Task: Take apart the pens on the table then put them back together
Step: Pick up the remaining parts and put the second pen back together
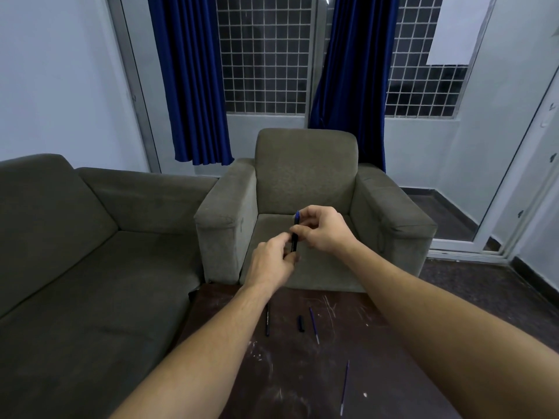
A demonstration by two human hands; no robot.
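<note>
Both my hands hold one dark pen [294,237] upright in the air above the table's far edge. My right hand [320,229] pinches its upper part, where a blue end sticks up. My left hand [273,261] grips the lower end from below. On the dark scratched table [302,373] lie a dark pen barrel [267,322], a short dark cap [300,323], a thin blue refill [314,325] and a second thin refill [344,388] nearer to me.
A grey armchair [305,176] stands just beyond the table, and a grey sofa [75,237] runs along the left. Blue curtains and a barred window fill the back wall. A glass door is at the right.
</note>
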